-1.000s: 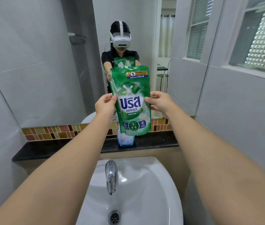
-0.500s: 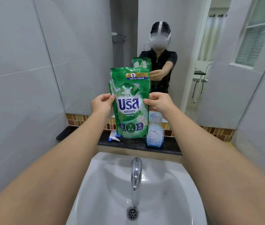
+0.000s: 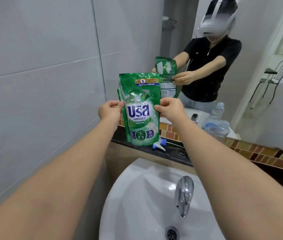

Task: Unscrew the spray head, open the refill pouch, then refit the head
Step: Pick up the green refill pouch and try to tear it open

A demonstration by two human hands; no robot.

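Note:
A green refill pouch (image 3: pixel 140 111) with white and blue lettering is upright above the left end of the black ledge (image 3: pixel 175 154). My left hand (image 3: pixel 110 110) pinches its left edge and my right hand (image 3: pixel 170 108) pinches its right edge, both at mid-height. The pouch top looks sealed. The white and blue spray head (image 3: pixel 159 144) lies on the ledge just right of the pouch's bottom. The clear bottle (image 3: pixel 218 129) stands further right, partly hidden by my right forearm.
A white basin (image 3: pixel 137 196) with a chrome tap (image 3: pixel 184 193) lies below the ledge. A grey tiled wall (image 3: pixel 42 84) closes the left side. The mirror (image 3: pixel 258 84) behind the ledge reflects a person holding the pouch. Coloured mosaic tiles (image 3: pixel 267 155) run along the ledge.
The pouch has moved left along the ledge, away from the bottle, and my view has swung with it. The spray head now shows to the pouch's right. Both hands kept their hold.

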